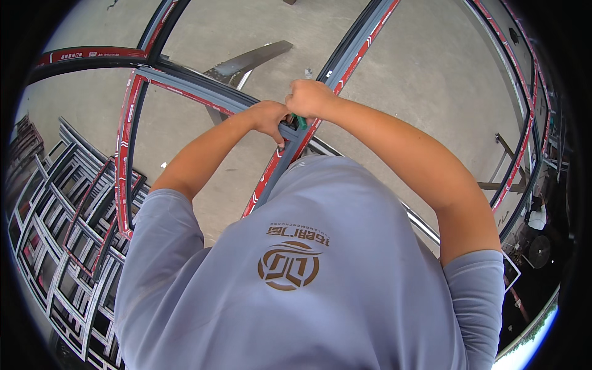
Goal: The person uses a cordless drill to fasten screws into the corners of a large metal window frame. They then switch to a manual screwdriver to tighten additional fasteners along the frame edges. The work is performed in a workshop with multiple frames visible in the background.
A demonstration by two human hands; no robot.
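A large window frame (203,95) of grey profiles with red protective tape lies in front of me, its bars meeting in a joint near my hands. My left hand (270,118) is closed on the frame at this joint, thumb down along the bar and fingertips partly hidden. My right hand (310,98) is a fist just to its right, above the bar. It grips a green-handled tool (301,121); the green end sticks out below the fist. A small pale piece shows above the knuckles, and I cannot make out the tool's working end.
Stacked frames (74,234) stand at the left. A grey metal support (250,61) shows on the concrete floor (444,68) beyond the bar. Further red-taped frame bars (515,179) run along the right, near a round dark fan-like object (538,253).
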